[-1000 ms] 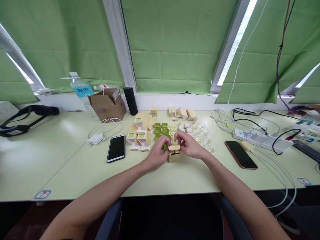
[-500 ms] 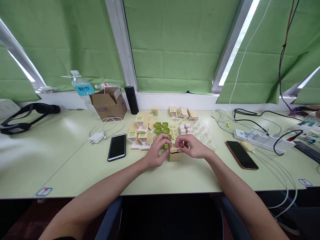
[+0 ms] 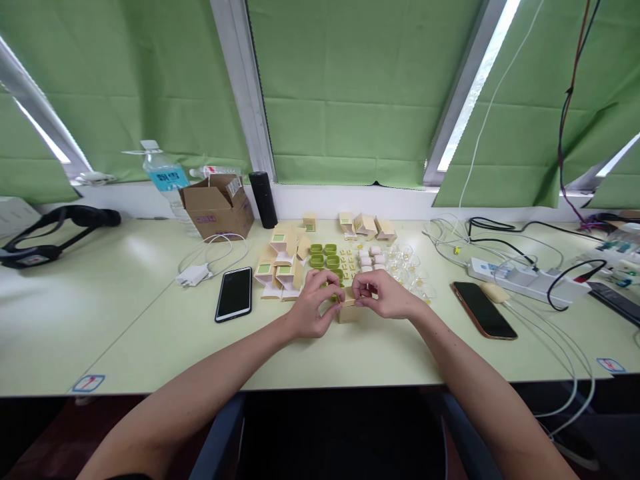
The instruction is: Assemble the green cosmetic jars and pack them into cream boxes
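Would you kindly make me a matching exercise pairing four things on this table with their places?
Things
1. Small tan cardboard box
2. Upright black cylinder
3. Brown-edged phone with black screen
4. Large clear plastic bottle with blue label

Places
A. Just left of the brown cardboard carton
B. In front of the white power strip
C. Between the left hand and right hand
D. Just right of that carton

Pairs: 1-C, 2-D, 3-B, 4-A
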Demonstrator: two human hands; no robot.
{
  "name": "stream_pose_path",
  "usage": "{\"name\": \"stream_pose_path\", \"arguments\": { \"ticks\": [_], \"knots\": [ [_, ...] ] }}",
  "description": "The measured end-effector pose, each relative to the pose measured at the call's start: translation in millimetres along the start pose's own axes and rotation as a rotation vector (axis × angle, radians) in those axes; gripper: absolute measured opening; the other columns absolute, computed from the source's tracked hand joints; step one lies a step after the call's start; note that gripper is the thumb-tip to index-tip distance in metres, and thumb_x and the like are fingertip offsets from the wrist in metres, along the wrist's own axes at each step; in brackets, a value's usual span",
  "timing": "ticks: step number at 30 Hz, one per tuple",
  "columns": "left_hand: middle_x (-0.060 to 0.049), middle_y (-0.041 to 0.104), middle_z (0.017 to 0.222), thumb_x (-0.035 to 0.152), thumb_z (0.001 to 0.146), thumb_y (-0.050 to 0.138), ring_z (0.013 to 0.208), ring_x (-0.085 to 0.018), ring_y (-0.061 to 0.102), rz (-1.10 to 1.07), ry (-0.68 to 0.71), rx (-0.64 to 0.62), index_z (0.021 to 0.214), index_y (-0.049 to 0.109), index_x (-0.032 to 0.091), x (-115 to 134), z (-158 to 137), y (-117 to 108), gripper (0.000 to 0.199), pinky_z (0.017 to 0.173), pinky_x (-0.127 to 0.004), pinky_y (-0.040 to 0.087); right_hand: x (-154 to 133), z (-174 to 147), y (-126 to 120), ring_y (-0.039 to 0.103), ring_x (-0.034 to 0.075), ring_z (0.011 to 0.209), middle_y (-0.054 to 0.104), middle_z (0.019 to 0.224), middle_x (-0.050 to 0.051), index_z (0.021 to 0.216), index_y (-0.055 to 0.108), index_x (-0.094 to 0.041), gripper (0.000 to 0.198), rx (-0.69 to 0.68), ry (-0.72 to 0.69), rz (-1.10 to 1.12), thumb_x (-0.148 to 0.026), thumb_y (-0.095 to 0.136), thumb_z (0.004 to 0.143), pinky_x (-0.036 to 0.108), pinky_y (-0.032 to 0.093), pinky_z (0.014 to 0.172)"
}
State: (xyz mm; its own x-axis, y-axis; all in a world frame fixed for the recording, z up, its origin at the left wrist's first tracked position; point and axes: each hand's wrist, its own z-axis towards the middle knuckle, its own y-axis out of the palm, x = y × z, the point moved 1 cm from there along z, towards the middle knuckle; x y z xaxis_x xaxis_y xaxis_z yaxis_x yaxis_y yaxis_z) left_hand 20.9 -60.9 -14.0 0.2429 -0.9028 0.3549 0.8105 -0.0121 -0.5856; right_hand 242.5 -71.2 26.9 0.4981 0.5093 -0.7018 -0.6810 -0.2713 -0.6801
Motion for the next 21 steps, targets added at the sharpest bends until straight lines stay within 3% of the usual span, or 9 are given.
{"name": "stream_pose_path", "arguments": {
  "ticks": [12, 21],
  "knots": [
    [-0.007, 0.059, 0.102, 0.014, 0.087, 0.060, 0.100, -0.024, 0.056, 0.009, -0.005, -0.010, 0.093, 0.062, 0.020, 1.8, -1.0, -0.9, 0.010, 0.096, -0.044, 0.041, -1.2, 0.5, -0.7, 0.044, 0.012, 0.060, 0.054, 0.064, -0.003, 0.072, 0.061, -0.020, 0.009, -0.003, -0.029, 0.016, -0.018, 0.063, 0.080, 0.026, 0.035, 0.058],
    [-0.008, 0.059, 0.097, 0.016, 0.086, 0.056, 0.096, -0.024, 0.056, 0.016, -0.032, -0.032, 0.086, 0.066, 0.021, 1.4, -0.8, -2.4, 0.012, 0.096, -0.048, 0.042, 4.1, 0.2, -5.5, 0.036, 0.012, 0.054, 0.046, 0.053, -0.002, 0.058, 0.061, -0.019, 0.039, 0.023, -0.071, 0.023, -0.034, 0.056, 0.093, 0.029, 0.029, 0.054]
  ]
}}
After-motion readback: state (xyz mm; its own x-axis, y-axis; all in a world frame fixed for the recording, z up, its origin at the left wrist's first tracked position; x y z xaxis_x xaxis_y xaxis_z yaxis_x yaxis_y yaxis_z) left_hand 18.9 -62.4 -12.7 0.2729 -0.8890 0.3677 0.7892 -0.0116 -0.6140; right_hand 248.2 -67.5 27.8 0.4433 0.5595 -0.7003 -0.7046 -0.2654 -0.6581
